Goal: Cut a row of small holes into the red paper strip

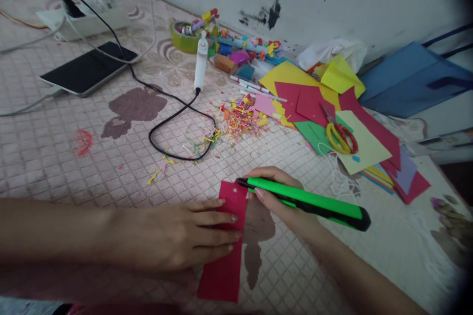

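Observation:
A red paper strip (223, 275) lies on the pink quilted cloth (92, 167) near the front edge. My left hand (177, 236) rests flat on the strip with its fingers stretched out, pressing it down. My right hand (284, 202) grips a green and black utility knife (314, 202), whose tip sits at the strip's upper right corner.
Coloured paper sheets (314, 103) with yellow-and-red scissors (342, 138) lie at the right. Paper scraps (240, 120), a white glue gun (200, 61) with a black cable, a tape roll (183, 37), a tablet (86, 69), a power strip (84, 17) and a blue bag (410, 78) sit further back.

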Demonstrator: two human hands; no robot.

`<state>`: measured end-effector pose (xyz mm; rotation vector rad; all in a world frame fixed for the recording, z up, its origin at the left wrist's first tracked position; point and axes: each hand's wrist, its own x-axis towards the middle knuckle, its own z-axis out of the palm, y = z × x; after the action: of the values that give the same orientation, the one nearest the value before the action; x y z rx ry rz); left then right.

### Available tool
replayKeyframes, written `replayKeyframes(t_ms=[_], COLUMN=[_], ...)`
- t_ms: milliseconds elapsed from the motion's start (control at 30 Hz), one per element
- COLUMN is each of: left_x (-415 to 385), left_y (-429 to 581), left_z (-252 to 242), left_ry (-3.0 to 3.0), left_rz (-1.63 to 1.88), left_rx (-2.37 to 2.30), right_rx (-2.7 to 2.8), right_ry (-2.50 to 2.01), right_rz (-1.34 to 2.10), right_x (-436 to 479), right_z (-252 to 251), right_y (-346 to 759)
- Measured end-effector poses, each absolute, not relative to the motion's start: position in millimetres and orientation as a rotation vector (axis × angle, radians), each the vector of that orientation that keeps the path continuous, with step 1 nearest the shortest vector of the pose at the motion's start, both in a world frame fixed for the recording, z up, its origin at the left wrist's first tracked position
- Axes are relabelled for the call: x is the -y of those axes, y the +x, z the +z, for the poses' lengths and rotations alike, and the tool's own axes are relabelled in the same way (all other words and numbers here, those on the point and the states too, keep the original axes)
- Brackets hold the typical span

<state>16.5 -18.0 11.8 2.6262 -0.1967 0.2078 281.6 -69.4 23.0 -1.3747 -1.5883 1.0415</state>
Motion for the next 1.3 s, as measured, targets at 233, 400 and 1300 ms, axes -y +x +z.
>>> replayKeyframes(t_ms=[233,400,1300], left_x=[17,14,-1], left_y=[18,22,21], left_z=[13,15,6], left_ry=[2.646,2.707,2.577], left_rz=[0.307,0.119,0.349], left_rx=[0.190,0.265,0.439], right_rx=[1.605,1.719,1.721], right_ry=[-1.345,-1.255,-1.084], right_rz=[0.960,0.965,1.395], right_x=[71,73,57], right_z=[14,12,17], right_y=[285,291,309])
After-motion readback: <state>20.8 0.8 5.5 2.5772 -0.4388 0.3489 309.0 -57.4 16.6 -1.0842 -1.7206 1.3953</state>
